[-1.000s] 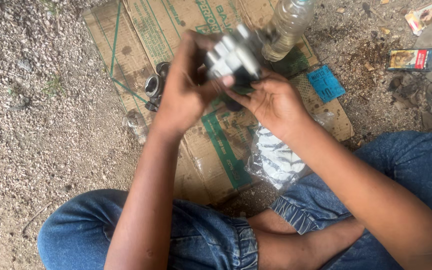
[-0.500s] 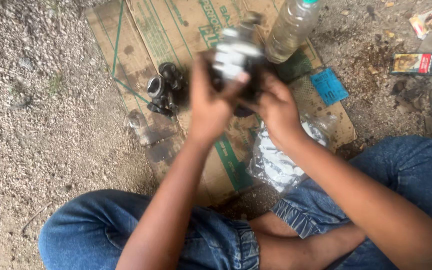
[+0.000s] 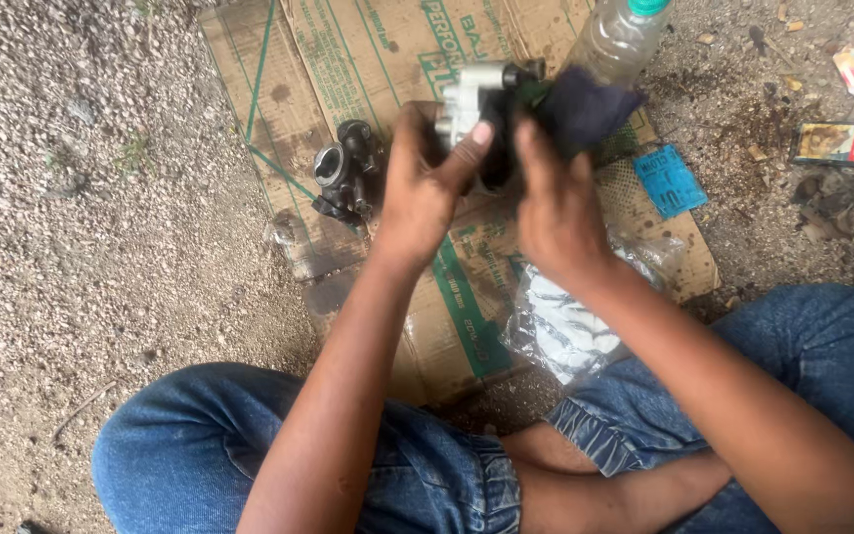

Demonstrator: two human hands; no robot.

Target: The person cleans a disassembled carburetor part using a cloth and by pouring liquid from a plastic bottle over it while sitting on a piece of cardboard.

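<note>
My left hand (image 3: 422, 193) grips a small silver and black metal engine part (image 3: 478, 104), thumb pressed on its pale face. My right hand (image 3: 555, 208) holds a dark blue cloth (image 3: 585, 107) bunched against the right side of that part. Both hands hover over a flattened cardboard sheet (image 3: 387, 59) laid on the gravel. A second dark metal part with a round opening (image 3: 346, 170) lies on the cardboard just left of my left hand.
A clear plastic bottle (image 3: 625, 35) stands beyond the hands. A crumpled clear plastic bag (image 3: 570, 326) lies by my right knee. A blue packet (image 3: 669, 180) and small printed boxes (image 3: 845, 143) lie on the dirt at right. Gravel spreads to the left.
The hands and the metal part shifted rightward over the cardboard. The right hand, earlier cupped under the part, now presses the dark cloth against its side.
</note>
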